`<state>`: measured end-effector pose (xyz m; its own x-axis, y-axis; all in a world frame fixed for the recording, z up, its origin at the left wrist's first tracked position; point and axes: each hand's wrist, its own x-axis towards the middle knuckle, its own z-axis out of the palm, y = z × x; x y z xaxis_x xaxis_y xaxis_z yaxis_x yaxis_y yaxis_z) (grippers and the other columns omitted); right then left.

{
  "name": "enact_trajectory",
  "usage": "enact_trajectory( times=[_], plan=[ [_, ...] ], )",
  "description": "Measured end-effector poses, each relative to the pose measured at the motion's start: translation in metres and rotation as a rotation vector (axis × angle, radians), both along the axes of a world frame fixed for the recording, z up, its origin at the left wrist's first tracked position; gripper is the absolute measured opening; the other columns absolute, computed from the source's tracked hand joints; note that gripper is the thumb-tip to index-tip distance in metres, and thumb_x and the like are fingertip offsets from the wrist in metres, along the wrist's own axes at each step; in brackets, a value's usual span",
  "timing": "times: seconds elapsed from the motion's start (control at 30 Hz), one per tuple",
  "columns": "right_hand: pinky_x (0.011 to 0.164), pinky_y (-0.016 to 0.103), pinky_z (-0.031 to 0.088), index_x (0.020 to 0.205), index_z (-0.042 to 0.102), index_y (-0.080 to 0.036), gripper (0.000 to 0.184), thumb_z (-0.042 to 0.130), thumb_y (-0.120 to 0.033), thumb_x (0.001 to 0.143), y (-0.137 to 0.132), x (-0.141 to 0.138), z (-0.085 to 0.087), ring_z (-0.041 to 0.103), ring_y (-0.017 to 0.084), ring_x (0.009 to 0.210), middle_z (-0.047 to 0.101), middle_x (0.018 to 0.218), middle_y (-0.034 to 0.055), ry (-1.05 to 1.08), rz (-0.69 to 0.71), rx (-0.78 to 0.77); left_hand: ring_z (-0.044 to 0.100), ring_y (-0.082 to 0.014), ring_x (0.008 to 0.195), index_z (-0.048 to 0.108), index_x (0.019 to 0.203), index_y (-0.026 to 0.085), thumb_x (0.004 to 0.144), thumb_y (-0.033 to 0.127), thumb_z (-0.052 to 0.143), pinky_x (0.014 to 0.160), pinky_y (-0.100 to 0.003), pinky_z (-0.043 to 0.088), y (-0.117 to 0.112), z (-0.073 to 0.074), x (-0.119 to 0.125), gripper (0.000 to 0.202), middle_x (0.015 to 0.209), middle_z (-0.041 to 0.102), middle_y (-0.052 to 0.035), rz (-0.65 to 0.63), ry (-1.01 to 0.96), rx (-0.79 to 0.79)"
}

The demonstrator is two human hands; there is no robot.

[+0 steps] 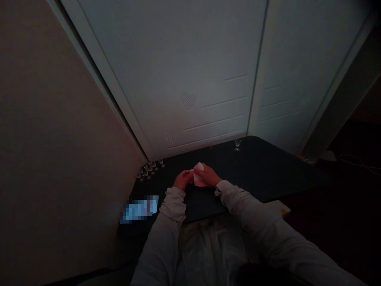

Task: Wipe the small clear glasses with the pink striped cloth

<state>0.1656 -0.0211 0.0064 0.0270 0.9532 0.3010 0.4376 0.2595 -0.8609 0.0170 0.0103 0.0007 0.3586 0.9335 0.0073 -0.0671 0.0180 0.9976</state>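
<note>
Over the dark table (226, 171), both hands meet close together at chest height. My right hand (210, 176) is closed on a pale, pinkish cloth (200, 182), with the thumb pressed on its upper part. Right beside the cloth, my left hand (182, 180) has its fingers curled in a pinch. A small pale bit shows at those fingertips, but dim light and the cloth hide what it is. A small stemmed glass (237, 145) stands upright alone near the table's back edge, right of the hands.
Several similar small glasses (147, 170) are grouped at the table's back left corner by the wall (74, 159). A bright, blurred-out packet or screen (139, 209) lies at the front left. White panel doors (190, 59) rise behind. A pale box (276, 207) sits below the front edge, right.
</note>
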Motion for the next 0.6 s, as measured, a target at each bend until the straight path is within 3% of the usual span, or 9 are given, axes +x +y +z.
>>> enact_trajectory(
  times=[0.33,0.6],
  plan=[
    [0.062,0.023,0.035,0.08,0.051,-0.016,0.038,0.023,-0.041,0.081,-0.0023,-0.0014,0.0057,0.047,0.012,0.064,0.054,0.072,0.003,-0.06,-0.039,0.054,0.046,-0.0071,0.042,0.051,0.071,0.013,0.049,0.044,0.066,0.043,-0.021,0.034,0.002,-0.0031,0.0017,0.04,0.051,0.053,0.002,0.005,0.017,0.008],
    [0.061,0.023,0.036,0.081,0.054,-0.016,0.039,0.025,-0.042,0.081,-0.0041,0.0014,0.007,0.048,0.012,0.063,0.056,0.067,0.0017,0.031,0.011,0.003,0.045,-0.0071,0.042,0.05,0.066,0.014,0.048,0.041,0.067,0.043,-0.021,0.033,0.0,-0.0014,0.0025,0.037,0.048,0.051,0.003,-0.001,0.0,0.011]
  ],
)
